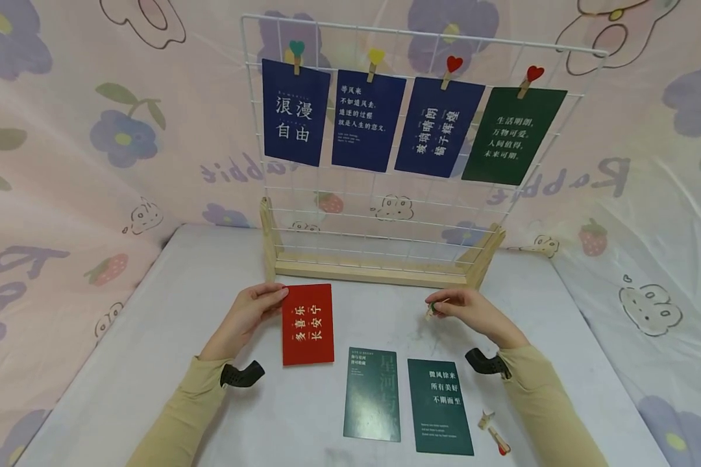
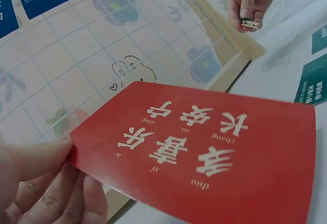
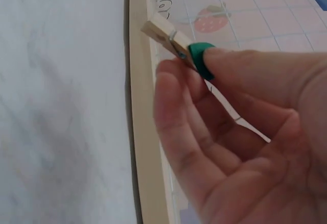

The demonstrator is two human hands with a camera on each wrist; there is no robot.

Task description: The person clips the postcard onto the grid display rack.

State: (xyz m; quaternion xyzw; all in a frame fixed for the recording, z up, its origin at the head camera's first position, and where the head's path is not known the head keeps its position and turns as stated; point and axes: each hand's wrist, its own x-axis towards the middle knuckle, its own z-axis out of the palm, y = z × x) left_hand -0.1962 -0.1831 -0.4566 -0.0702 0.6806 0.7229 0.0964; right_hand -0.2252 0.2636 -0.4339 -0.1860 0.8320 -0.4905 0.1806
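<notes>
Red card (image 1: 307, 324) and green-topped clothespin (image 3: 179, 45) being held before the wire rack (image 1: 368, 273).
Left hand (image 1: 246, 316) is pinching the card by its upper-left corner, over the table (image 1: 210, 266); right hand (image 1: 473, 311) is pinching the clothespin between thumb and fingers. Two green cards (image 1: 371, 408) are lying nearer the person.

The red card (image 1: 307, 324) reads 多喜乐长安宁, the leftmost blue card (image 1: 295, 113) 浪漫自由.
</notes>
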